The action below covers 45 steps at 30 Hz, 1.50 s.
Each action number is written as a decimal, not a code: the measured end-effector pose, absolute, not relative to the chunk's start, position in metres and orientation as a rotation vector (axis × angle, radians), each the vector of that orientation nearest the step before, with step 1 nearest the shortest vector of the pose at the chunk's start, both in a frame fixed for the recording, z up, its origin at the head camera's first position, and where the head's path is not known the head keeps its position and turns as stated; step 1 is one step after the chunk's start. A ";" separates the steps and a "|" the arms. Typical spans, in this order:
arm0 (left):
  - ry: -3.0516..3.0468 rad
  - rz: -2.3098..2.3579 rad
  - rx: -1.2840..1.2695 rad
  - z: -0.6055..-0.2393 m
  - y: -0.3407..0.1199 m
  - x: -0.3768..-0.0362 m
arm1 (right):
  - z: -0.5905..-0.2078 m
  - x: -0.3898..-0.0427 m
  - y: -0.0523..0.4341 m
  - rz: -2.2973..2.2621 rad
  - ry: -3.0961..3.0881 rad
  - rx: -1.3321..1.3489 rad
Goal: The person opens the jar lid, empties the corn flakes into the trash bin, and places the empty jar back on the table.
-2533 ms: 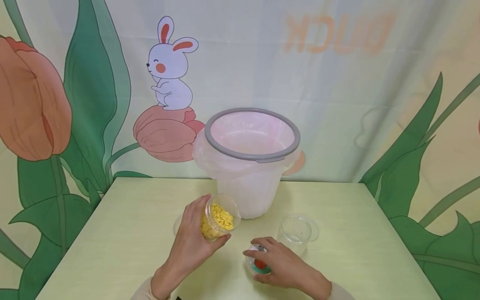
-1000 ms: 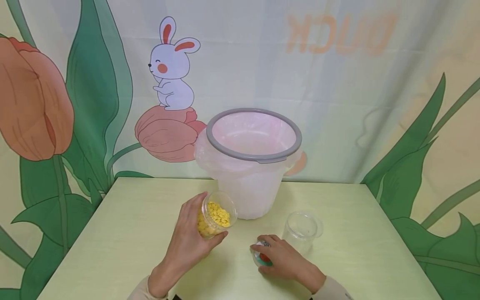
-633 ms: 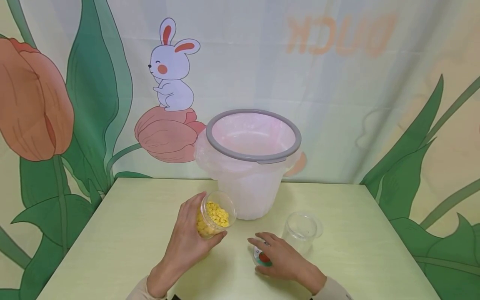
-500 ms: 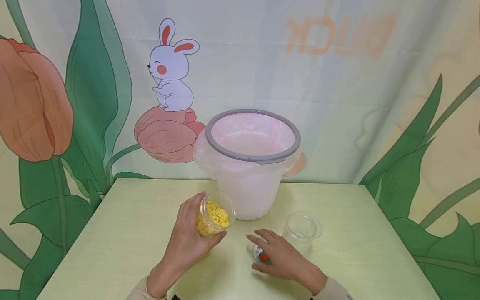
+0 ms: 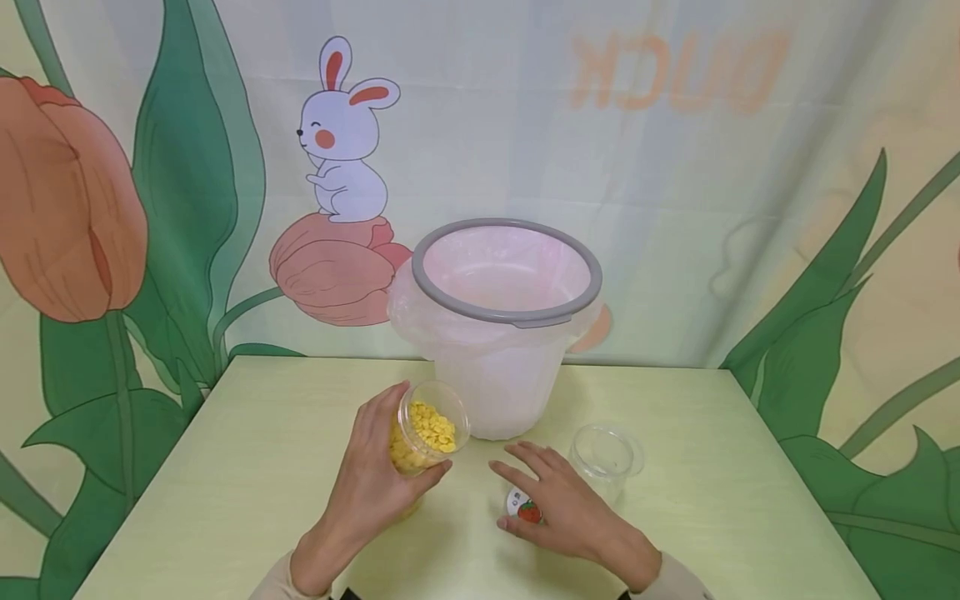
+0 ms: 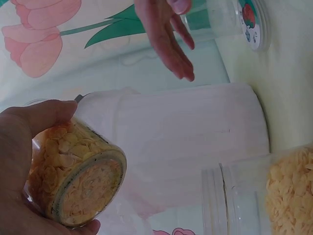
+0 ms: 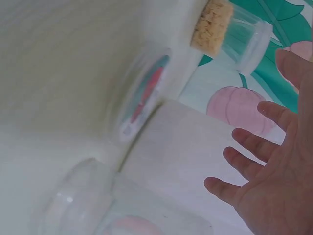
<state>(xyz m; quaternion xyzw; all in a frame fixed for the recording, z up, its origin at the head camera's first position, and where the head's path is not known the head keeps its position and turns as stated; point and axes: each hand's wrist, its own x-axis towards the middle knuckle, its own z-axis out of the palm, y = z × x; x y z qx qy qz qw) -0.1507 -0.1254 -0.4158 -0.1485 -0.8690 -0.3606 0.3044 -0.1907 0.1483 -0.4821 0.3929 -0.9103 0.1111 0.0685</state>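
Observation:
My left hand [image 5: 367, 483] grips a clear plastic jar [image 5: 411, 446] of yellow flakes, held tilted above the table with its open mouth toward the upper right. Its round base faces the camera in the left wrist view. A round lid [image 5: 517, 502] with a red fruit picture lies flat on the table. Over that lid hovers my right hand [image 5: 566, 512], fingers spread and holding nothing, partly covering it. To the right stands an uncapped clear jar [image 5: 606, 458]. A second jar with flakes [image 7: 212, 29] stands on the table, mostly hidden behind my left hand in the head view.
A pale bin [image 5: 498, 383] with a grey rim and a translucent liner stands at the table's back edge, behind both hands. Behind it hangs a printed curtain [image 5: 675, 208]. The pale green table [image 5: 247, 467] extends to either side.
My right hand has let go of the lid, spread its fingers and risen off it; the lid stays on the table. My left hand has shifted slightly left with the jar.

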 end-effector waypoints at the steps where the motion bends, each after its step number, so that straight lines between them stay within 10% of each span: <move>1: -2.299 -0.954 -0.394 -0.416 -0.126 -0.151 | -0.479 -0.190 0.148 0.339 -2.728 1.186; 45: -2.228 -0.904 -0.417 -0.379 -0.142 -0.173 | -0.343 -0.214 0.180 0.670 -2.166 1.004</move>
